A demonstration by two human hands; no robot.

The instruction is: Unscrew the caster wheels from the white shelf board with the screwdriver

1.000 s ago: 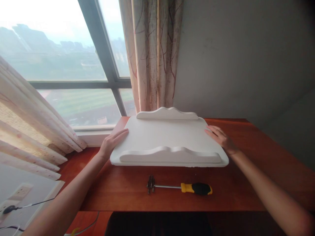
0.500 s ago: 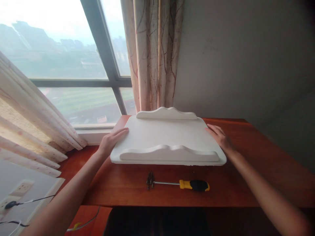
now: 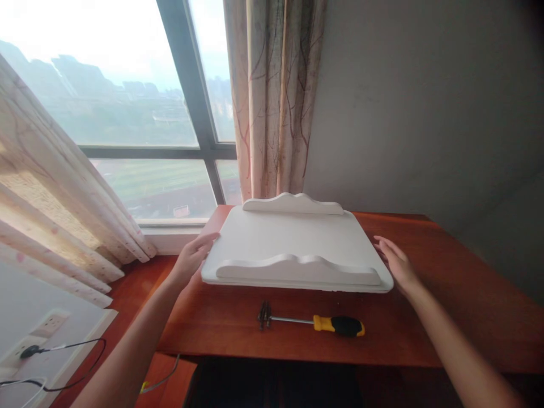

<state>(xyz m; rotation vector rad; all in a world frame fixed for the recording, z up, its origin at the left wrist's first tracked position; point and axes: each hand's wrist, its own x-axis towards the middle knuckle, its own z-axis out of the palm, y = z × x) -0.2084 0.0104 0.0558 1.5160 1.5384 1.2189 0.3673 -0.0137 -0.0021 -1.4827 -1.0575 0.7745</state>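
A white board with rounded corners (image 3: 293, 235) lies flat on the wooden table. Two wavy white strips stand on it, one along the far edge (image 3: 293, 203) and one along the near edge (image 3: 297, 270). My left hand (image 3: 193, 258) is at the board's left edge, fingers stretched out; whether the fingertips touch it I cannot tell. Off the right edge, my right hand (image 3: 397, 263) is open with fingers extended and holds nothing. In front of the board lies a yellow-and-black screwdriver (image 3: 335, 325), its tip beside several dark screws (image 3: 264, 315).
The reddish-brown table (image 3: 459, 306) stands against a grey wall (image 3: 425, 113). Behind it are a window (image 3: 127, 102) and a patterned curtain (image 3: 278, 102). At lower left, a black plug (image 3: 32, 351) sits in a wall socket, with cables hanging nearby.
My right hand has come off the board's right edge and moved outward. My left hand's fingers have slid back to the left edge. The camera view has shifted slightly.
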